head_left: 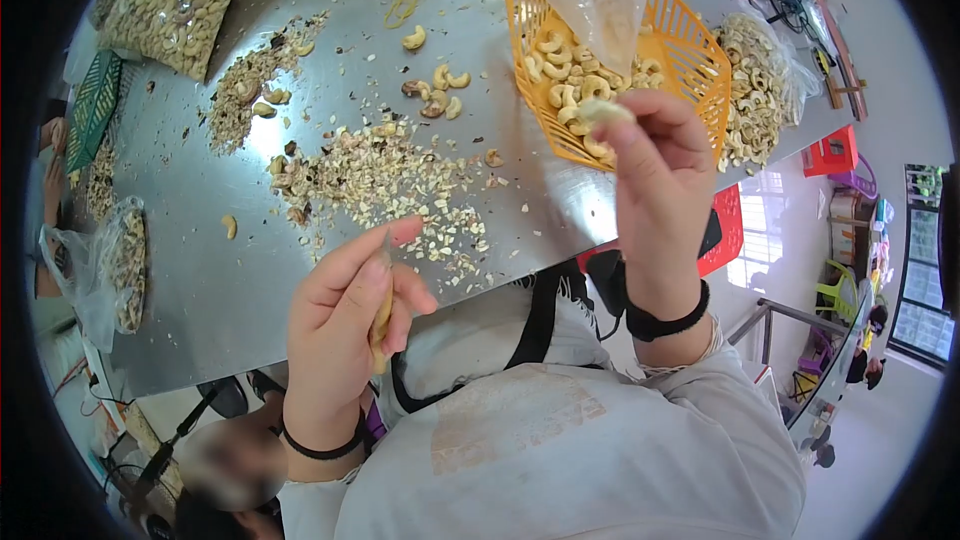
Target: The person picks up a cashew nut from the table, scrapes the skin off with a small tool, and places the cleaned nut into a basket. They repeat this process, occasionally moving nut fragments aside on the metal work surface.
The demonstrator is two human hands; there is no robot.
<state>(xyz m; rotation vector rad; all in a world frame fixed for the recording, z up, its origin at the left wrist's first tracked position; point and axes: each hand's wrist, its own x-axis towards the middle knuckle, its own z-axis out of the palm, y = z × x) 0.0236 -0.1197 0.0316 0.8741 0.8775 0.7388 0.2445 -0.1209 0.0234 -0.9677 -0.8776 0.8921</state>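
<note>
My left hand is closed around a small knife with a yellowish handle, its short blade pointing up past the fingertips. Between the thumb and fingers of my right hand is a pale cashew, slightly blurred. That hand is over the near side of an orange slotted basket, which holds whole cashews. On the metal table, beyond my left hand, lies a spread of chopped cashew bits. A few whole cashews sit farther back.
Bags of cashews stand along the far edge, with an open bag right of the basket. Brownish crumbs and another bag lie left. A green basket and a person's hand are at the far left.
</note>
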